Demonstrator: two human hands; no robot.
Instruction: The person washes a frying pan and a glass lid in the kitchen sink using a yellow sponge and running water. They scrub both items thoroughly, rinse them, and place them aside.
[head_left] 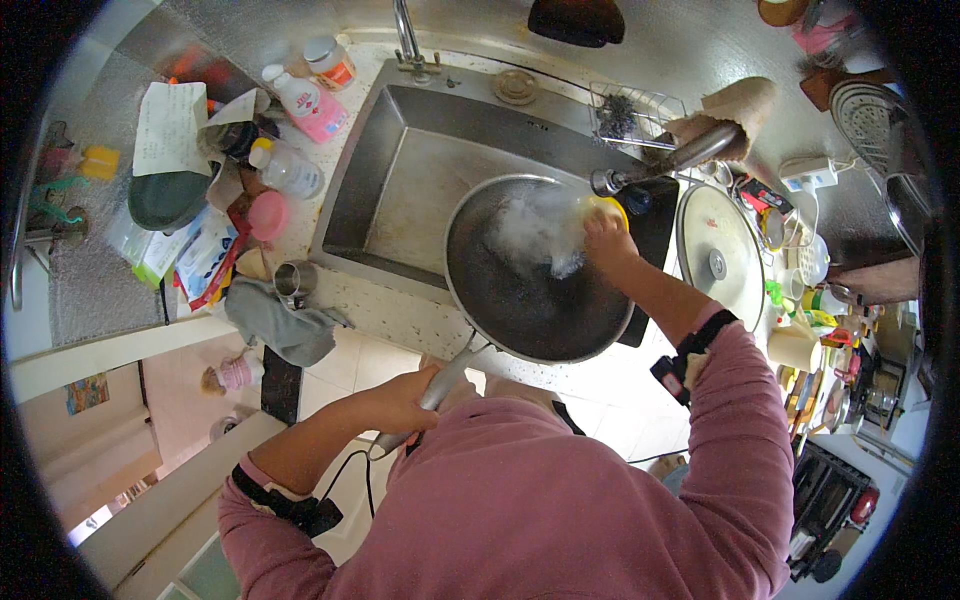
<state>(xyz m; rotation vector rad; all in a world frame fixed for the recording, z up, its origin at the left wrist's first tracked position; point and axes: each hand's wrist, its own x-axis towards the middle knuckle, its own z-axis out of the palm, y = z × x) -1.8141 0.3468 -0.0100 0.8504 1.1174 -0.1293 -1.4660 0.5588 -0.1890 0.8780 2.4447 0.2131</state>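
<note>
The left hand grips the pan handle over the sink; the right hand presses a yellow sponge at the pan's far rim.

speckled stone counter | steel sink | pale tiled floor | daylight

The wok fills the sink's right side; its left basin stays open.
</note>
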